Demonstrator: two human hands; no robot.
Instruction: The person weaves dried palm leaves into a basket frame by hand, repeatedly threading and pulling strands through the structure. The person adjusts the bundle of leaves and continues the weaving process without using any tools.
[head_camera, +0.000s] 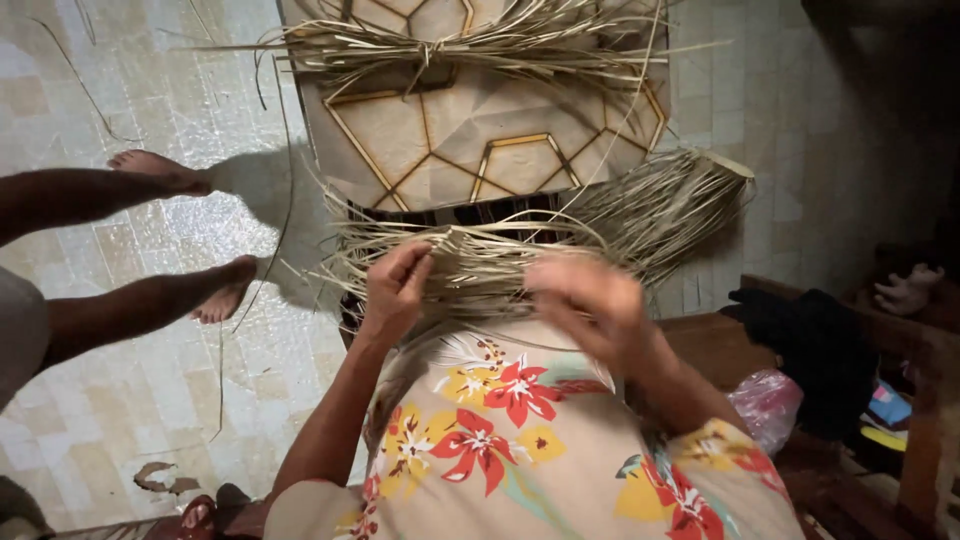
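Left hand (395, 290): its grip is closing on dry straw strands (480, 265), fingers curled over the near edge of the sheaf. Right hand (585, 300): it is blurring in the frame, fingers bent against the same strands just beside the left; whether its grip is pinching a strand or only touching, I cannot tell. The strands are lying across the person's lap, on a floral cloth (520, 430), fanning out to both sides of the grip and bunching thickest to the right. Beyond the grip, a panel (470, 140) with a hexagon pattern is lying flat, with a tied straw bundle (440, 45) resting on its far end. Left of the grip, another person's bare legs and feet (225, 285) are stretching over the tiled floor (130, 400). Right of the grip, a wooden bench (720, 345) is carrying a dark cloth (810, 345) and a pink bag (768, 400).
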